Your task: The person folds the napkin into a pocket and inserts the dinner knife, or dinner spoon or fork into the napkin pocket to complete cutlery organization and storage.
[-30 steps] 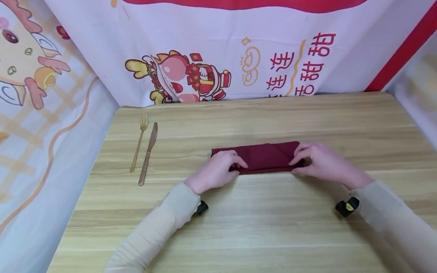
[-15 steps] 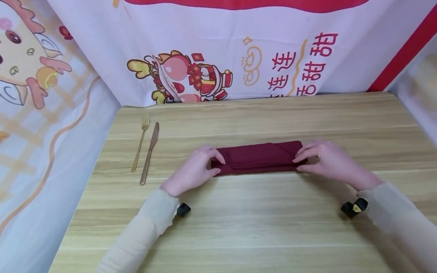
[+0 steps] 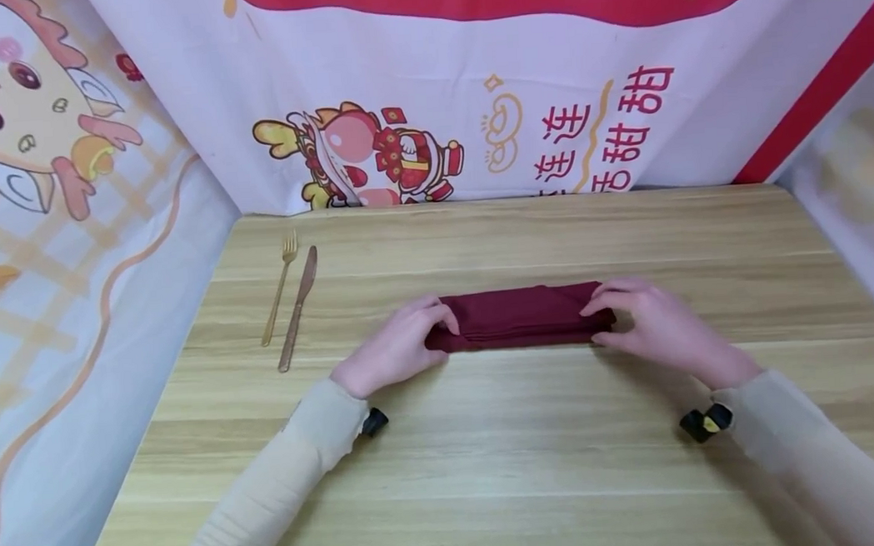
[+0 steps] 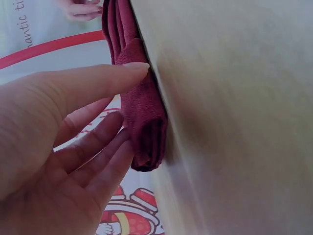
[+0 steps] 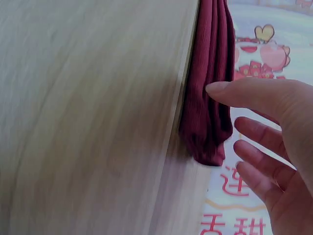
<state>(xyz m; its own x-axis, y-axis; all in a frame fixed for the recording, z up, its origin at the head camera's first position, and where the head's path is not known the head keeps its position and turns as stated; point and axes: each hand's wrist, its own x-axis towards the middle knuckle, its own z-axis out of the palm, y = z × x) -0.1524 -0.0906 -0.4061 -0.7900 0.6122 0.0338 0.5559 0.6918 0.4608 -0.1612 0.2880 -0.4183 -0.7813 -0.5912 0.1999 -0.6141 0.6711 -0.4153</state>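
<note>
Pale wood (image 3: pixel 494 470) stretches before me between my sleeves (image 3: pixel 273 488), with plenty of room to draw the work closer. Beyond it, the folded burgundy cloth (image 3: pixel 522 311) lies crosswise, flat on the wood, an end at each hand. My left hand (image 3: pixel 399 346) pinches the left end, thumb low on the near side and fingers curved toward the far one; my right hand (image 3: pixel 661 326) frames the right end, thumb and forefinger narrowed on it, the remaining fingers spread loosely away (how hard either hand squeezes, I cannot tell). Done well, I judge, the squaring wants equal, light pressure at both ends, the stacked layers on my side kept flush and the long edge parallel to the far edge of the wood; a tug at one end alone could skew the strip. Off to the left, well apart from my left hand, the knife (image 3: pixel 299 309) and fork (image 3: pixel 277 293) lie side by side without touching, so a wide leftward sweep should stop short of them. Past the cloth, a band of wood runs to the far edge, where a printed curtain (image 3: pixel 424 57) rises and limits any long reach.
</note>
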